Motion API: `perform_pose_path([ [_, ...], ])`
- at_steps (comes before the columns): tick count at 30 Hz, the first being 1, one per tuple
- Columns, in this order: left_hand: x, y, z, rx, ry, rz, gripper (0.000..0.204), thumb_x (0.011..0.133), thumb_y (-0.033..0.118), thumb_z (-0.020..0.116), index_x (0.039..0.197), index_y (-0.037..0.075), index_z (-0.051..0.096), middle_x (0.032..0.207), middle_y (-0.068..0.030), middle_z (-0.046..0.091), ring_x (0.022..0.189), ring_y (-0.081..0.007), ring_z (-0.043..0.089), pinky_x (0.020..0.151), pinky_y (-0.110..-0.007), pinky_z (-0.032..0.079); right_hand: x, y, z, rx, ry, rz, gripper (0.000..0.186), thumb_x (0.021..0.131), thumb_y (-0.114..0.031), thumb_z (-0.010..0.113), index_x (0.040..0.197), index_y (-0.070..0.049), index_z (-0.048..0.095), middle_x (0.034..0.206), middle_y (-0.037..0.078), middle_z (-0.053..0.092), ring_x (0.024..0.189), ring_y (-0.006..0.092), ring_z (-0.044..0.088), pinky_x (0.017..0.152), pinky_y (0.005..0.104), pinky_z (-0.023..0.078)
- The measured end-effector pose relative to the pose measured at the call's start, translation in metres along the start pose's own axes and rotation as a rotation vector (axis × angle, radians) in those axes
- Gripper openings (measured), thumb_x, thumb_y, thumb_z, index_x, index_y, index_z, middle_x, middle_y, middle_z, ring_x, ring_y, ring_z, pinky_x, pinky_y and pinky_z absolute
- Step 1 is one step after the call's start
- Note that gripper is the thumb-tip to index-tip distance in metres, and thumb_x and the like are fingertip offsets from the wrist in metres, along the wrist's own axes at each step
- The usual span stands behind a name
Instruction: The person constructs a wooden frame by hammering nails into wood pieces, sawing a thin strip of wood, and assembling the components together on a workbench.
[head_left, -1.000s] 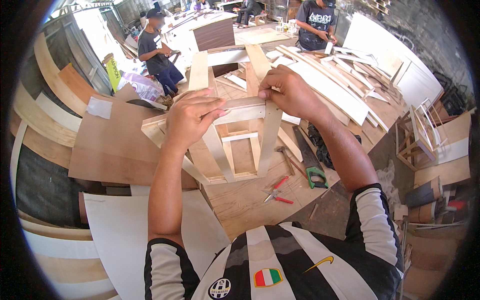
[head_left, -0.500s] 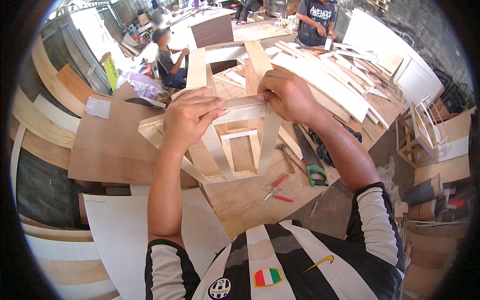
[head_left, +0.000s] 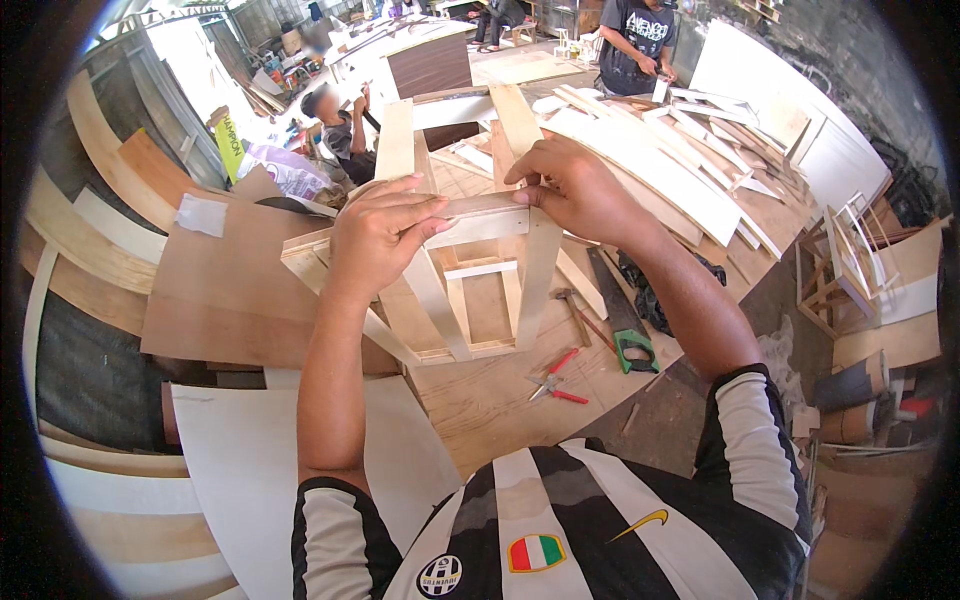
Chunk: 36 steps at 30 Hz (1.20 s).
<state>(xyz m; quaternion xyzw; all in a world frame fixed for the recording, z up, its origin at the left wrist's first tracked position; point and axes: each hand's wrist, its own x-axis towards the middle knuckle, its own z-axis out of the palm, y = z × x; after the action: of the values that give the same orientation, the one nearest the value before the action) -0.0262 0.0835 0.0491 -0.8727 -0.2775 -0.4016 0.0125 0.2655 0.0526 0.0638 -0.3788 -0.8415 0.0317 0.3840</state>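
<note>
A pale wooden frame with slanted legs and crosspieces stands on the workbench in front of me. A short wooden strip lies across its near top. My left hand pinches the strip's left end, thumb in front and fingers stretched along the top. At the other end, my right hand has its thumb against the strip and its bent fingers just beyond; part of that grip is hidden. Right of the frame lie a hammer, a green-handled handsaw and red-handled pliers.
Wooden offcuts and white boards pile up at the back right of the workbench. Brown and white sheets lie at the left. One person is at the far left, another stands behind the pile. A small wooden rack stands right.
My right hand's fingers have loosened and shifted slightly left at the strip's end. My left hand keeps its hold. The person at the far left has raised their hands.
</note>
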Motion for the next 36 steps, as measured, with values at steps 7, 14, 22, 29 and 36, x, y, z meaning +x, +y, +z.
perform_pose_path([
  [7, -0.003, -0.005, 0.001, -0.008, -0.016, 0.003, 0.023, 0.082, 0.011, 0.085, 0.105, 0.008, 0.084, 0.105, -0.0105, 0.081, 0.118, -0.0322, 0.072, 0.101, -0.042, 0.054, -0.023, 0.022, -0.004, 0.255, 0.182, 0.166, 0.024, 0.092, -0.015, 0.081, 0.112, -0.003, 0.076, 0.096, 0.008, 0.072, 0.092, 0.0190, 0.065, 0.084, 0.0363, 0.053],
  [14, -0.005, -0.009, 0.007, -0.016, -0.005, 0.022, 0.022, 0.082, 0.010, 0.084, 0.104, 0.005, 0.084, 0.103, -0.0117, 0.081, 0.116, -0.0351, 0.073, 0.101, -0.044, 0.054, -0.101, 0.134, 0.074, 0.485, 0.635, 0.637, 0.032, 0.104, -0.029, 0.069, 0.108, 0.003, 0.072, 0.096, 0.008, 0.073, 0.091, 0.0127, 0.064, 0.081, 0.0328, 0.052],
  [22, 0.000, -0.010, 0.004, 0.010, -0.044, 0.024, 0.029, 0.081, 0.010, 0.086, 0.109, 0.008, 0.083, 0.104, -0.0104, 0.081, 0.120, -0.0343, 0.071, 0.104, -0.047, 0.053, -0.284, 0.223, 0.244, -0.099, -0.212, 1.092, 0.042, 0.093, -0.030, 0.073, 0.119, 0.002, 0.067, 0.112, 0.028, 0.073, 0.108, 0.0458, 0.070, 0.092, 0.0527, 0.056],
  [29, -0.005, -0.008, -0.001, 0.038, -0.084, 0.012, 0.033, 0.079, 0.001, 0.084, 0.111, 0.006, 0.082, 0.105, -0.0125, 0.081, 0.123, -0.0361, 0.070, 0.110, -0.049, 0.049, -0.369, 0.232, 0.296, -0.302, -0.430, 1.211, 0.039, 0.094, -0.026, 0.068, 0.124, -0.001, 0.064, 0.122, 0.026, 0.072, 0.118, 0.0412, 0.070, 0.101, 0.0513, 0.055],
  [36, -0.008, -0.001, -0.010, 0.063, -0.087, 0.014, 0.032, 0.078, 0.003, 0.084, 0.110, 0.005, 0.083, 0.104, -0.0119, 0.081, 0.121, -0.0345, 0.070, 0.108, -0.048, 0.051, -0.371, 0.249, 0.311, -0.056, -0.576, 1.272, 0.022, 0.091, -0.020, 0.066, 0.094, 0.001, 0.074, 0.091, 0.022, 0.077, 0.093, 0.0382, 0.077, 0.081, 0.0445, 0.062],
])
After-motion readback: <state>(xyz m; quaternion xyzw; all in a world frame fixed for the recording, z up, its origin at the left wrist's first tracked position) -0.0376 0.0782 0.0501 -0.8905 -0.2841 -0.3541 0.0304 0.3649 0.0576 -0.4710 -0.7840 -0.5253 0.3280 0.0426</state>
